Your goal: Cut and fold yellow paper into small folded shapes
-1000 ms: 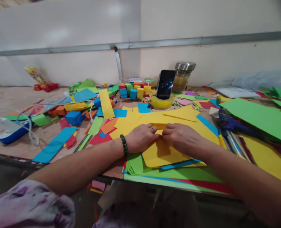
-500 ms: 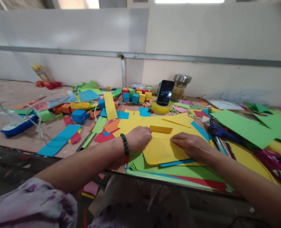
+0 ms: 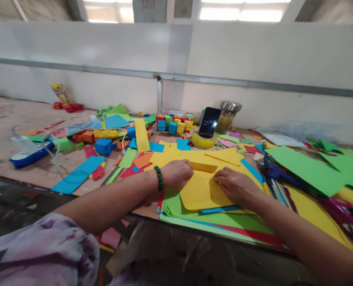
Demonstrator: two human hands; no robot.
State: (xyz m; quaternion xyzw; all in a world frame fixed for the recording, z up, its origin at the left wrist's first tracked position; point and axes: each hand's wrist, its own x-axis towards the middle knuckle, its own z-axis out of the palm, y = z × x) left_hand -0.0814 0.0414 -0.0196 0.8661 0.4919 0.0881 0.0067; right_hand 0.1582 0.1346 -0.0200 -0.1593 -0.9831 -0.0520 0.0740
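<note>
My left hand (image 3: 178,174), a green bead bracelet at its wrist, is closed at the left end of a folded yellow paper strip (image 3: 204,167). One long side of the strip stands up. My right hand (image 3: 235,183) has its fingers pinched together at the strip's right end; its fingertips are partly hidden. Beneath both hands lies a larger yellow sheet (image 3: 198,196), on top of a stack of coloured paper with a green sheet (image 3: 176,208) showing at the front.
Behind the hands, a phone (image 3: 208,122) leans in a yellow tape roll (image 3: 204,140) beside a glass jar (image 3: 226,117). Small coloured paper cubes (image 3: 173,127) stand at the back. A blue glue gun (image 3: 279,171) lies to the right, a blue-and-white power strip (image 3: 32,154) to the left.
The camera view has tilted up slightly. My right hand's fingers have curled in more and sit closer to the strip's right end. My left hand keeps its hold.
</note>
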